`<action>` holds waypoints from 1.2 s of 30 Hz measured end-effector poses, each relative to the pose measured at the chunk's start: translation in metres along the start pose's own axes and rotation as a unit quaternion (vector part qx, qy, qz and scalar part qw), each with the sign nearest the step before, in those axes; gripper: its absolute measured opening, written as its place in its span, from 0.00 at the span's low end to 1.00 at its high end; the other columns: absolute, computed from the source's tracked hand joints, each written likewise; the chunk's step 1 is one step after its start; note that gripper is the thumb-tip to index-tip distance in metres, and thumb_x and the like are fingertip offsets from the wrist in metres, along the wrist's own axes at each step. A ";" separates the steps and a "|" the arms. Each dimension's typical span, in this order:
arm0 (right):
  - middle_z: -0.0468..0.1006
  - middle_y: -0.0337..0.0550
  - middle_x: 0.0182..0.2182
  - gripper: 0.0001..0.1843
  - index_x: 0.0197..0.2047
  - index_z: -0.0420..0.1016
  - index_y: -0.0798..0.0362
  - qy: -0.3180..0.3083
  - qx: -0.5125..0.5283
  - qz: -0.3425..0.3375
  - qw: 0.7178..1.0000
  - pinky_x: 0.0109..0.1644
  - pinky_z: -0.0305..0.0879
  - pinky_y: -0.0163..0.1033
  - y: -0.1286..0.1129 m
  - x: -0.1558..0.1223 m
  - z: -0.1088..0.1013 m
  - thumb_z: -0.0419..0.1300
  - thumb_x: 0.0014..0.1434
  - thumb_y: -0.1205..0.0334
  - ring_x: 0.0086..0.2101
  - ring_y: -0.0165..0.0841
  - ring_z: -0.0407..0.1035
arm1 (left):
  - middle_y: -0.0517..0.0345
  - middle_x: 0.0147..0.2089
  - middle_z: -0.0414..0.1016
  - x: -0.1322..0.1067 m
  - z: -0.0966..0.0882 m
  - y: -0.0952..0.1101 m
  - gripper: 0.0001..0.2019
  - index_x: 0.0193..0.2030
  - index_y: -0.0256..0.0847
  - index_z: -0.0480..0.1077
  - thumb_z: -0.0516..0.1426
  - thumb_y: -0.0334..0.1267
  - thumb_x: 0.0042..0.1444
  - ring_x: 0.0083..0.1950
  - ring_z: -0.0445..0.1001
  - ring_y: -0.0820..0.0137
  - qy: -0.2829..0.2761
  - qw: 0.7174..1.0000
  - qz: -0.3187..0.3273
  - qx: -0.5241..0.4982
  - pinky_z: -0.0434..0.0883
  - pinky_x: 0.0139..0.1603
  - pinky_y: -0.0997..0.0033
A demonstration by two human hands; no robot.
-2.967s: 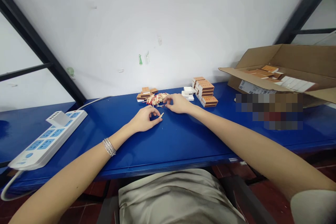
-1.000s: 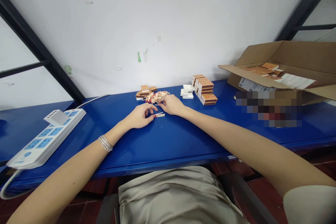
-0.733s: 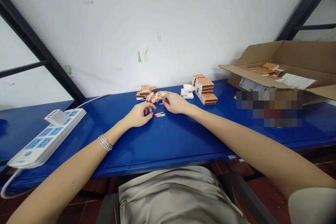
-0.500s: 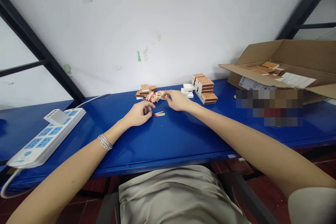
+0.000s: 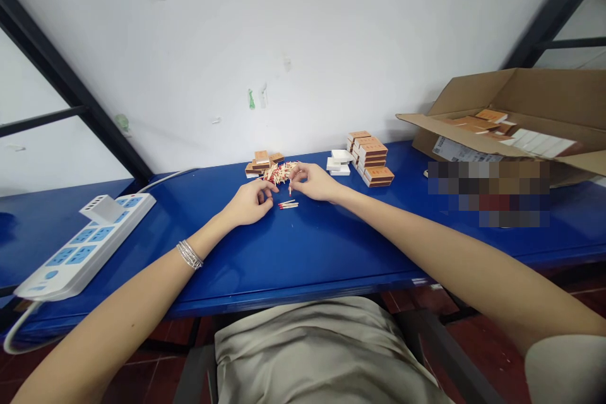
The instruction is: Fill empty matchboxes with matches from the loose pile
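Bench: blue painted steel workbench (image 5: 303, 265) against a white wall, dark frame struts (image 5: 57, 76) on the left.
Left hand: (image 5: 250, 202) fingers loosely curled and released, nothing visible in them; fingertips just beside the loose matches.
Right hand: (image 5: 316, 183) thumb and fingertips pinch a single match (image 5: 290, 184), upright, red head down, at the pile's right edge.
Pile: loose red-tipped wooden matches (image 5: 280, 172), tangled, just beyond the hands.
Set apart: small bunch of matches (image 5: 288, 204) lying nearly parallel, nearer the bench edge than the pile, touching neither hand (three or four, too small to count).
Progress: only that bunch lies apart; most matches sit in the pile.
Boxes: low matchbox stack (image 5: 258, 163) left of the pile, taller matchbox stack (image 5: 369, 156) right, white inner trays (image 5: 339, 165) beside it.
Carton: open cardboard carton (image 5: 492, 98) far right, matchboxes inside; a blurred patch hides the area below.
Room: open blue surface between hands and front edge; power strip (image 5: 85, 243) well off left.
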State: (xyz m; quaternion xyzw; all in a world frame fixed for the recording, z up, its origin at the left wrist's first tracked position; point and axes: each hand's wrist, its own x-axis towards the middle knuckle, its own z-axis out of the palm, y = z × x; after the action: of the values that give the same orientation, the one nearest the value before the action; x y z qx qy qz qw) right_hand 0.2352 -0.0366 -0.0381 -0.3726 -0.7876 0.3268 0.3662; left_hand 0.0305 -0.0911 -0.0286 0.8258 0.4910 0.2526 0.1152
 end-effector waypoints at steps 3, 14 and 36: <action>0.79 0.39 0.27 0.09 0.36 0.72 0.56 0.014 -0.010 -0.035 0.999 0.41 0.65 0.35 0.001 0.000 0.007 0.58 0.49 0.73 0.31 0.29 0.73 | 0.60 0.34 0.74 0.001 -0.001 -0.001 0.14 0.43 0.39 0.72 0.54 0.32 0.48 0.26 0.67 0.76 0.005 1.000 -0.009 0.022 0.67 0.32 0.73; 0.82 0.41 0.30 0.06 0.30 0.82 0.55 -0.076 -0.063 -0.008 0.995 0.39 0.65 0.33 0.003 0.000 -0.003 0.64 0.47 0.66 0.31 0.30 0.72 | 0.59 0.32 0.77 0.013 0.001 -0.009 0.11 0.38 0.41 0.74 0.56 0.41 0.51 0.29 0.72 0.71 0.045 0.991 -0.119 0.035 0.68 0.34 0.71; 0.81 0.40 0.32 0.10 0.36 0.80 0.55 -0.072 -0.092 -0.034 0.993 0.39 0.65 0.32 0.001 -0.003 -0.006 0.61 0.50 0.70 0.31 0.27 0.72 | 0.56 0.24 0.75 0.047 0.008 -0.002 0.13 0.22 0.41 0.75 0.59 0.47 0.48 0.26 0.70 0.68 0.049 0.973 -0.216 0.060 0.61 0.26 0.70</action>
State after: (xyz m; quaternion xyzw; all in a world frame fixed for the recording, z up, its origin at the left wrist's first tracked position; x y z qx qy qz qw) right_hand 0.2415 -0.0369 -0.0371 -0.3534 -0.8507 0.2665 0.2836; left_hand 0.0516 -0.0484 -0.0221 0.6920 0.6771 0.2324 0.0928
